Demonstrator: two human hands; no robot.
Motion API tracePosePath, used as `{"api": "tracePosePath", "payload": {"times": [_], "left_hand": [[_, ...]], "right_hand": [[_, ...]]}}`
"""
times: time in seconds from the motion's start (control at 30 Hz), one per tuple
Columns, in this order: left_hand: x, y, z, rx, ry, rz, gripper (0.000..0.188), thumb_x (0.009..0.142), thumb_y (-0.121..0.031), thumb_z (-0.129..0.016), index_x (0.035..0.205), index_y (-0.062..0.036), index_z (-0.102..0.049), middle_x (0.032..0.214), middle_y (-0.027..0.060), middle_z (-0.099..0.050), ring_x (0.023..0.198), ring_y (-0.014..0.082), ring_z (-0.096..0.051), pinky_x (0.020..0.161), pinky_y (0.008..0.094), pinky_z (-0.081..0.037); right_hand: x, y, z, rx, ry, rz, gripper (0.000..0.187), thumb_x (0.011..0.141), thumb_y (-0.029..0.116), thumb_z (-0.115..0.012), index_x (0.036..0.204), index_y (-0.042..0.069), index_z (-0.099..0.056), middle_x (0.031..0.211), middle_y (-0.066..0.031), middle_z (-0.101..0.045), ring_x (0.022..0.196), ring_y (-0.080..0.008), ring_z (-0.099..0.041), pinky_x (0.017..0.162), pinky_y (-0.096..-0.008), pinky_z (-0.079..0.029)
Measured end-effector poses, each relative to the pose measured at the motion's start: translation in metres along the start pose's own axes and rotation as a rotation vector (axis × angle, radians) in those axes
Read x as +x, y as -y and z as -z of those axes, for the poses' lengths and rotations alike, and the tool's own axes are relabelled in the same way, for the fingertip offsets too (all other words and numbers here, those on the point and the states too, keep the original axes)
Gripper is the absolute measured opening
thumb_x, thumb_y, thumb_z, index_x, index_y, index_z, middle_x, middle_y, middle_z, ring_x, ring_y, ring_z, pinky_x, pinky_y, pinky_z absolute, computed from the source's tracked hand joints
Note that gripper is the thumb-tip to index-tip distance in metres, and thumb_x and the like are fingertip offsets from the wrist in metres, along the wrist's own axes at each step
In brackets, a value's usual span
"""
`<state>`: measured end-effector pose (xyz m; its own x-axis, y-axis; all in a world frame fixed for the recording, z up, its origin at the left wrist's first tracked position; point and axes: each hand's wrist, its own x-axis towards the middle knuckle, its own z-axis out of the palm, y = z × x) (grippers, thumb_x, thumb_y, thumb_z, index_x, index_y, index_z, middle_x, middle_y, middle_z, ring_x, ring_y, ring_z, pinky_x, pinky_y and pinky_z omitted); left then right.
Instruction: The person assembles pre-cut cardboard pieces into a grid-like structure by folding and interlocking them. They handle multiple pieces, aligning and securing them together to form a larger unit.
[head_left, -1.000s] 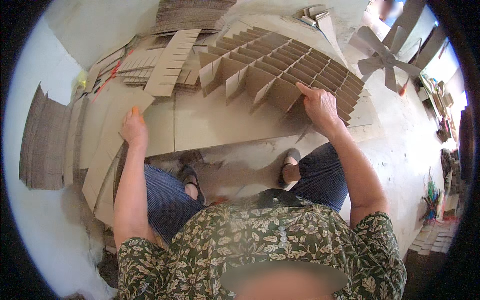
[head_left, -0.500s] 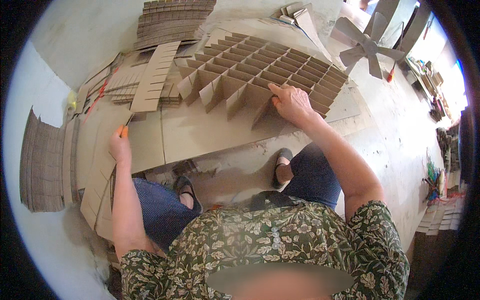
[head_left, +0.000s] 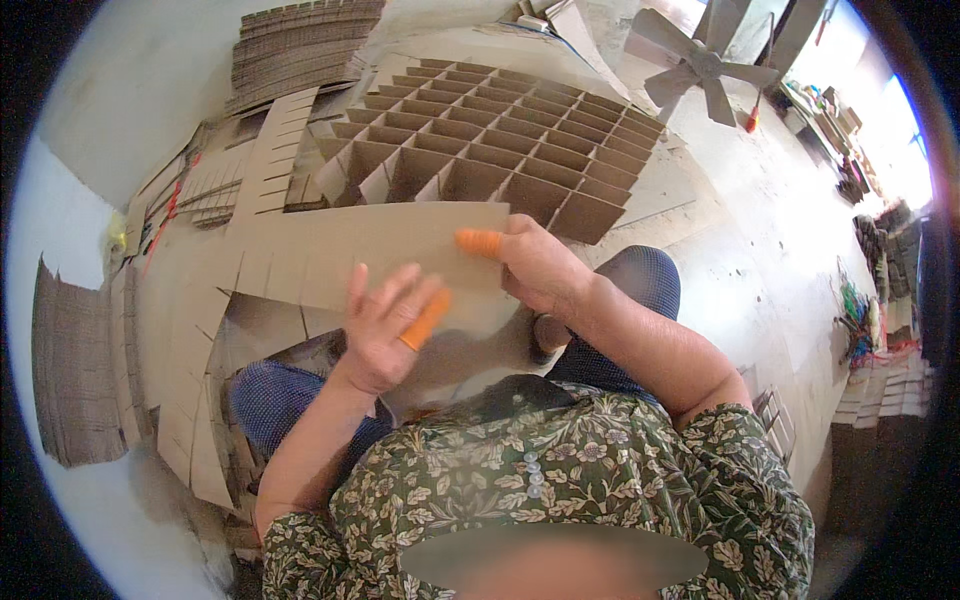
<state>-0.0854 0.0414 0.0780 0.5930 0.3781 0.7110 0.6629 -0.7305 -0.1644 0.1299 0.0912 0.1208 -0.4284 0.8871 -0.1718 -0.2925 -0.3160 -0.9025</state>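
A long piece of tan cardboard (head_left: 375, 235) lies in front of me, its right end pinched in my right hand (head_left: 545, 265). An orange finger cover sits on that hand's thumb, which presses on the top face; the other fingers are curled at the edge. My left hand (head_left: 385, 340), slightly blurred, hovers by the cardboard's near edge. Its fingers are spread and hold nothing, and its thumb also wears an orange cover. Just beyond the sheet stands a cardboard divider grid (head_left: 485, 182) of interlocked strips with many open cells.
A slotted cardboard strip (head_left: 275, 150) lies left of the grid. Stacks of slotted strips stand at the back (head_left: 300, 50) and far left (head_left: 75, 370). A grey fan (head_left: 706, 66) is at the back right. Bundles of coloured cords (head_left: 857, 325) sit at the right.
My right hand has left the grid and now grips the cardboard's end. My left hand has come inward from the left and opened. The cardboard now lies across the front of the grid.
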Motion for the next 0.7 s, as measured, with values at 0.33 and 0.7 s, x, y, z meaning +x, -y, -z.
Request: {"api": "tracePosePath", "payload": {"times": [0.33, 0.7], "left_hand": [[-0.004, -0.012, -0.033, -0.237, 0.020, 0.334, 0.032, 0.079, -0.008, -0.070, 0.110, 0.0007, -0.064, 0.125, 0.0127, -0.056, 0.111, 0.0335, -0.053, 0.096, 0.0438, -0.042], [-0.015, -0.022, -0.053, -0.418, 0.143, 0.375, 0.023, 0.079, -0.003, -0.069, 0.100, 0.0043, -0.064, 0.107, 0.0154, -0.064, 0.090, 0.0326, -0.064, 0.076, 0.0364, -0.053]], "right_hand": [[-0.048, 0.050, 0.109, -0.099, -0.414, 0.705, 0.023, 0.087, 0.008, -0.063, 0.109, 0.003, -0.066, 0.099, -0.0034, -0.068, 0.088, -0.0137, -0.062, 0.079, -0.0298, -0.050], [-0.052, 0.021, 0.144, -0.474, -0.383, 0.608, 0.025, 0.088, 0.008, -0.063, 0.112, 0.000, -0.065, 0.098, -0.0010, -0.067, 0.088, -0.0092, -0.057, 0.080, -0.0260, -0.048]]}}
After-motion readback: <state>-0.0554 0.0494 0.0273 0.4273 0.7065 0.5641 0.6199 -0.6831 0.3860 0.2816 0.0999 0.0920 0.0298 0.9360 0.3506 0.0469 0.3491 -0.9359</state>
